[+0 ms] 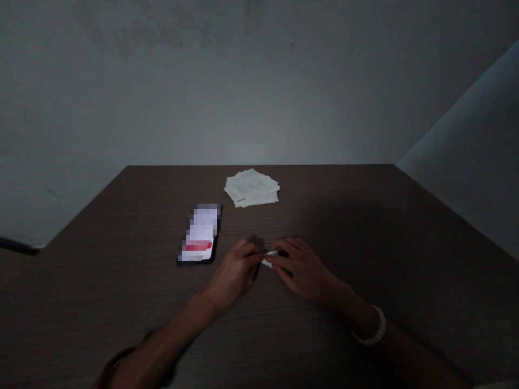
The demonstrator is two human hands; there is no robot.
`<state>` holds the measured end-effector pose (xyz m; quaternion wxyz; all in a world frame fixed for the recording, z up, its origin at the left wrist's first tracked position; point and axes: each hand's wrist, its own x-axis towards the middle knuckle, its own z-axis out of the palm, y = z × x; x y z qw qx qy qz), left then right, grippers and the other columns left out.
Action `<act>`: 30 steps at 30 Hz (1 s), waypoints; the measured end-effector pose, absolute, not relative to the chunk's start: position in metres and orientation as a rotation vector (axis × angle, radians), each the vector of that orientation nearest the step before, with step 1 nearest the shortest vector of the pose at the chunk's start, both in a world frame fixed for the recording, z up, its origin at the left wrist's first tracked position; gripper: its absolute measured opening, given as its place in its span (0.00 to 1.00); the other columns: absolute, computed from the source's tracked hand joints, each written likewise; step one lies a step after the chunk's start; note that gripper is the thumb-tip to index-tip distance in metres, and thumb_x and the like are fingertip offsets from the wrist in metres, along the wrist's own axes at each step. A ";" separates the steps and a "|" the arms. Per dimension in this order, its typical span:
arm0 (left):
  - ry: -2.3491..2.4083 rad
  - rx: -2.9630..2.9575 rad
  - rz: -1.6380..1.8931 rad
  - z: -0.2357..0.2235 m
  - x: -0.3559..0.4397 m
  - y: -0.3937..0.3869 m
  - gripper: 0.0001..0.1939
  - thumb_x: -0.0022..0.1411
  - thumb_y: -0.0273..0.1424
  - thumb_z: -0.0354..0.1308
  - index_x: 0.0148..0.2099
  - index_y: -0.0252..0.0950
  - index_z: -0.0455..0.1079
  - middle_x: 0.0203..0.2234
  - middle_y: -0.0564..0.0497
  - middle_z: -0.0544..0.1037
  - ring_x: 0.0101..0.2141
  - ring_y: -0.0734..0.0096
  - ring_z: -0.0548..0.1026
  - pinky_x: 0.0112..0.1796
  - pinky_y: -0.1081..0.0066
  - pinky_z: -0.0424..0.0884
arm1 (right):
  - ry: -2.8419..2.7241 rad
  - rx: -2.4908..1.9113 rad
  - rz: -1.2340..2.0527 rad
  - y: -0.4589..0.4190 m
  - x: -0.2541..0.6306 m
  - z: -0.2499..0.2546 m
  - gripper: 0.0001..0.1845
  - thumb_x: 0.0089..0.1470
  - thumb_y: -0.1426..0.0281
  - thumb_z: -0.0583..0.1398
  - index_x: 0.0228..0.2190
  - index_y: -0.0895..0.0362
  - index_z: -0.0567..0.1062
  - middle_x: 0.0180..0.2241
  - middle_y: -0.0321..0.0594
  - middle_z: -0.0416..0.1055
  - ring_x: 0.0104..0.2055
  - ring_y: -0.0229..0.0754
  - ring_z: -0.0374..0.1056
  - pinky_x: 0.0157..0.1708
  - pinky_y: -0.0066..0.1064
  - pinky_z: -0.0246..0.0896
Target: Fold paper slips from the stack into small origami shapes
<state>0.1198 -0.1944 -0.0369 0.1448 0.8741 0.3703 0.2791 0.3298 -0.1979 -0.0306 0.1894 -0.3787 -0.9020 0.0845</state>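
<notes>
The right hand (306,270) partly hides a white slip (266,263) (perhaps paper).

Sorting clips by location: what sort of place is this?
Probably a plain room in a home or small office, though it's too dim to be sure: a wood-grain table, a stained wall behind it, and a lit phone.

We see a dark brown, streaked surface (251,324), grey-printed white papers (252,186), a white slip (267,263), a black phone (214,243) with a lilac and red screen (203,224), a cream bracelet (381,326), and a blotchy grey wall (259,108)
</notes>
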 end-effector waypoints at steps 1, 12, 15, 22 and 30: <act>1.066 2.524 0.804 -0.037 0.120 -0.195 0.11 0.62 0.18 0.52 0.37 0.33 0.74 0.32 0.48 0.73 0.35 0.65 0.67 0.35 0.67 0.67 | -2.529 -1.063 0.244 -0.198 0.330 -0.030 0.14 0.60 0.72 0.56 0.47 0.51 0.73 0.45 0.42 0.67 0.46 0.46 0.60 0.46 0.39 0.54; 0.936 2.655 0.710 -0.032 0.112 -0.192 0.11 0.64 0.19 0.48 0.41 0.31 0.71 0.29 0.48 0.73 0.32 0.67 0.69 0.32 0.69 0.69 | -2.529 -1.071 0.232 -0.200 0.330 -0.029 0.14 0.61 0.71 0.56 0.48 0.52 0.73 0.46 0.42 0.67 0.47 0.46 0.60 0.47 0.38 0.54; 0.849 2.765 0.598 -0.029 0.109 -0.189 0.11 0.63 0.17 0.48 0.40 0.31 0.71 0.29 0.48 0.73 0.32 0.67 0.69 0.33 0.69 0.70 | -2.542 -1.070 0.202 -0.201 0.330 -0.029 0.14 0.60 0.72 0.56 0.47 0.52 0.73 0.46 0.42 0.66 0.48 0.46 0.60 0.47 0.38 0.54; 0.746 2.898 0.483 -0.027 0.104 -0.185 0.11 0.64 0.19 0.47 0.39 0.31 0.70 0.31 0.47 0.74 0.33 0.67 0.70 0.35 0.68 0.72 | -2.578 -1.054 0.158 -0.200 0.329 -0.029 0.13 0.60 0.73 0.57 0.47 0.53 0.73 0.42 0.41 0.68 0.43 0.44 0.61 0.43 0.37 0.52; 0.761 2.778 0.577 -0.026 0.102 -0.185 0.12 0.66 0.19 0.46 0.38 0.31 0.71 0.29 0.48 0.74 0.32 0.69 0.71 0.33 0.69 0.72 | -2.608 -1.035 0.136 -0.200 0.329 -0.026 0.13 0.60 0.73 0.56 0.46 0.53 0.73 0.41 0.41 0.68 0.43 0.44 0.60 0.42 0.36 0.51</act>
